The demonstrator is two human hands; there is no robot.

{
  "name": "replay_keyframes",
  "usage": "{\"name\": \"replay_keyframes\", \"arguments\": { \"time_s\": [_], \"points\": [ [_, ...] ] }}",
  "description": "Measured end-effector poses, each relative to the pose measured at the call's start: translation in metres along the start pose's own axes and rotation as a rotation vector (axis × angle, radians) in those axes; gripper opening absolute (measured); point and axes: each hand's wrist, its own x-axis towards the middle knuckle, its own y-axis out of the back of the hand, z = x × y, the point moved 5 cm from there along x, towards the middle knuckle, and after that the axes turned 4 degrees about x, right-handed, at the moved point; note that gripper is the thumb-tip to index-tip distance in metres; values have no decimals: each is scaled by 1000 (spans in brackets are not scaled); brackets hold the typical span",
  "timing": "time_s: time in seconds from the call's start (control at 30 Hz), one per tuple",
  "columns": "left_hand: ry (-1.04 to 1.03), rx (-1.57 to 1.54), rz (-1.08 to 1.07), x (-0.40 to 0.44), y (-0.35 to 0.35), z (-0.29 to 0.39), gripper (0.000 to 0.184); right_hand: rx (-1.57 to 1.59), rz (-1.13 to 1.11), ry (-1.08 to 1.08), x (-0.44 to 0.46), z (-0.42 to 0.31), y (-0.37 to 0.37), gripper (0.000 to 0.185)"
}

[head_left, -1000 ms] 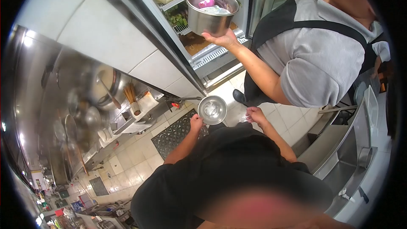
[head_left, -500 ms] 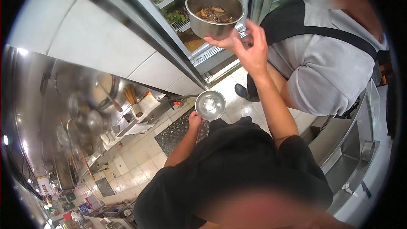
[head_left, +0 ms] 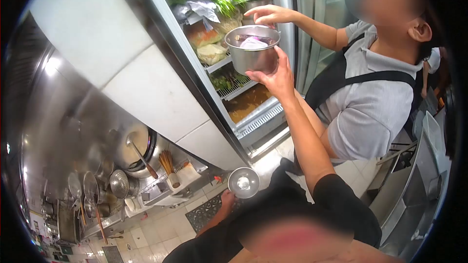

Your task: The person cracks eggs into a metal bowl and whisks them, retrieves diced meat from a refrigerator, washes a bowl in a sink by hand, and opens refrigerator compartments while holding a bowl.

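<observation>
A deep steel pot [head_left: 252,60] is raised in front of the open fridge. My right hand [head_left: 278,74] is closed on its lower right side, with the thumb toward the rim. Inside show dark pieces and something pale and pinkish that I cannot make out. Lower down, my left hand [head_left: 227,198] grips the edge of a steel bowl [head_left: 244,183]. The bowl's inside faces up and shines; its fingers are partly hidden. A co-worker's hand [head_left: 267,15] reaches over just behind the pot's rim.
Fridge shelves [head_left: 229,61] hold greens, wrapped vegetables and metal bowls. A co-worker in a grey shirt [head_left: 363,117] stands close on the right. At left are a wok [head_left: 139,143] with a ladle, a bamboo brush [head_left: 168,165] and hanging strainers. A white wall [head_left: 156,92] borders the fridge.
The view has tilted up, showing more fridge shelves. The co-worker's hand now reaches toward the fridge above the pot. A pale pinkish thing shows in the pot, where brown pieces showed before.
</observation>
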Motion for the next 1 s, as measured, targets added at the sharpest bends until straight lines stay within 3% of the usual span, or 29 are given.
{"name": "replay_keyframes", "arguments": {
  "time_s": [0.1, 0.13, 0.2, 0.27, 0.4, 0.43, 0.57, 0.63, 0.73, 0.77, 0.83, 1.0],
  "points": [
    [-40, -3, -13, 15, 0, 6, 6, 61, 93, 2, 39, -8, -10, 83],
    [-65, 6, -23, 25, -5, 14, 7, 139, 102, -63, 55, 2, -19, 86],
    [-43, 35, -29, 14, -10, 35, 8, -3, 52, 98, 95, -39, -14, 93],
    [-80, 73, -30, 15, -14, 57, 9, -107, -42, 49, 132, -42, -25, 102],
    [-126, 59, -13, 33, -23, 67, 10, -104, -141, 19, 218, -76, -30, 77],
    [-110, 31, -6, 39, -25, 67, 10, -148, -211, 109, 243, -76, -34, 76],
    [-113, 8, 25, 22, -42, 88, 8, -202, -413, -60, 302, -90, -52, 72],
    [-163, 6, 72, 14, -50, 96, 7, -220, -472, -84, 301, -81, -69, 71],
    [-135, -193, -29, 82, -51, 25, 7, -236, -451, -63, 286, -51, -99, 70],
    [-128, -88, 79, 46, -54, 53, 6, -243, -430, -55, 279, -39, -106, 70],
    [-97, -65, 25, 12, -62, 89, 9, -253, -378, -40, 266, -16, -114, 69],
    [-107, -223, 97, 11, -72, 89, 15, -245, -273, -9, 213, 37, -112, 68]
  ]
}}
